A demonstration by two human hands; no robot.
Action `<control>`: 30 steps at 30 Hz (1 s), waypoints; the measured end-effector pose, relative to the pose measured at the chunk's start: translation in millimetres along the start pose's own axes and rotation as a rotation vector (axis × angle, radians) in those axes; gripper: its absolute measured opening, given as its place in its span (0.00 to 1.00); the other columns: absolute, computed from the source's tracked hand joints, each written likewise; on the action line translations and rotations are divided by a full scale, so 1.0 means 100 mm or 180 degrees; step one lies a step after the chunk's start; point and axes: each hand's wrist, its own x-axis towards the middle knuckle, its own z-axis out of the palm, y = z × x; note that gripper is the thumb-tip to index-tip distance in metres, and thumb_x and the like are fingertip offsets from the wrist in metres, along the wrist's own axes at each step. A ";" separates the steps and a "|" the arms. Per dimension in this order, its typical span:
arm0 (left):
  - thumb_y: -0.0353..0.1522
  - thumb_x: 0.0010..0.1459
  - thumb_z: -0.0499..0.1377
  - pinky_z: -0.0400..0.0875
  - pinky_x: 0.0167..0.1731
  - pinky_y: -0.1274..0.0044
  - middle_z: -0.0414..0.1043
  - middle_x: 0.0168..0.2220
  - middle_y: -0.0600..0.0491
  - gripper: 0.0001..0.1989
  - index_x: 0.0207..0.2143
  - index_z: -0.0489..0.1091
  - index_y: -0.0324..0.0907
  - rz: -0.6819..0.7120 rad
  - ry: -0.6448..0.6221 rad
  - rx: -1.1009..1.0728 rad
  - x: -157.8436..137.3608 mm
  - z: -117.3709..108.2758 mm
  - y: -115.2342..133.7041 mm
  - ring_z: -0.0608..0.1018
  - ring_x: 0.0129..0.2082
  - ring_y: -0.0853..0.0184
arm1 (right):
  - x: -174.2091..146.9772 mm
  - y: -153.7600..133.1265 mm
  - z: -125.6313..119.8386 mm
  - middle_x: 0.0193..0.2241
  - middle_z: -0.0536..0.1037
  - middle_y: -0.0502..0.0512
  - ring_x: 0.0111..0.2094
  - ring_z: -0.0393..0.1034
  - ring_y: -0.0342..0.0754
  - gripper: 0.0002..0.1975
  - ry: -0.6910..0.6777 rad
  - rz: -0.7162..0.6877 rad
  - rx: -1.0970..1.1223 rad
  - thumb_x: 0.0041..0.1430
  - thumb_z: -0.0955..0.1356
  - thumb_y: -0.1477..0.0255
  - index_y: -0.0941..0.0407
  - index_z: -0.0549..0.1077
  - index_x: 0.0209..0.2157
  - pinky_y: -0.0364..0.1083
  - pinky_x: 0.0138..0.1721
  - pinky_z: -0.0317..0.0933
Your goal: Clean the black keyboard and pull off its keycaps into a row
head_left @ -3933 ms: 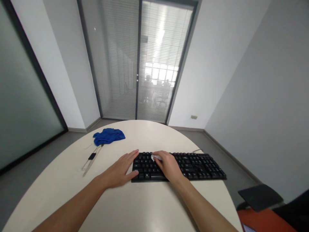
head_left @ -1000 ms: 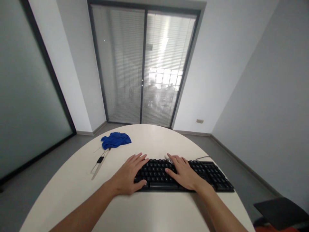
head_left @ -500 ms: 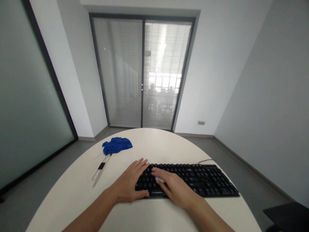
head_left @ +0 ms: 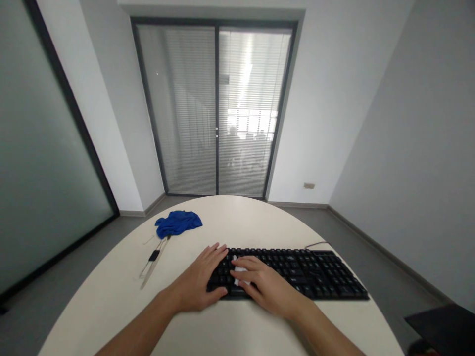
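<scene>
A black keyboard (head_left: 319, 274) lies across the near part of the round table. My left hand (head_left: 198, 279) spans its left end, fingers at the back edge and thumb at the front edge, gripping it. Over the left-hand keys, my right hand (head_left: 261, 284) is closed on a crumpled white tissue (head_left: 239, 270), which is pressed against the keys. Part of the tissue shows between the fingers; the palm hides the rest.
On the left of the pale round table (head_left: 237, 222) lies a blue cloth (head_left: 178, 223). Beside it are a black clip-like piece with thin wire (head_left: 154, 255) and a slim pale stick (head_left: 150, 274). The keyboard cable (head_left: 317, 244) runs off behind. A dark chair-like object (head_left: 443, 321) stands at lower right.
The fingers of my right hand have spread a little and shifted slightly left, so more of the tissue shows. My left hand stays at the keyboard's end.
</scene>
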 end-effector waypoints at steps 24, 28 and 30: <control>0.44 0.60 0.61 0.50 0.66 0.52 0.46 0.71 0.44 0.42 0.70 0.45 0.45 -0.0122 0.0088 -0.0007 -0.01 0.04 -0.01 0.47 0.71 0.48 | -0.06 0.39 -0.10 0.48 0.79 0.54 0.50 0.69 0.51 0.20 0.0456 0.0453 -0.0294 0.57 0.65 0.83 0.52 0.78 0.47 0.51 0.56 0.61; 0.44 0.61 0.60 0.50 0.66 0.52 0.45 0.71 0.44 0.42 0.70 0.44 0.45 -0.0094 0.0094 0.0028 -0.01 0.05 -0.02 0.47 0.71 0.49 | -0.07 0.41 -0.09 0.46 0.80 0.53 0.49 0.69 0.51 0.19 0.0547 0.0594 -0.0218 0.57 0.65 0.83 0.52 0.78 0.45 0.50 0.54 0.62; 0.44 0.61 0.60 0.50 0.66 0.52 0.45 0.71 0.44 0.42 0.70 0.44 0.45 -0.0106 0.0068 0.0032 -0.01 0.04 -0.01 0.47 0.71 0.48 | -0.06 0.39 -0.10 0.45 0.80 0.52 0.48 0.70 0.51 0.19 0.0529 0.0655 -0.0169 0.55 0.66 0.84 0.52 0.79 0.44 0.50 0.54 0.62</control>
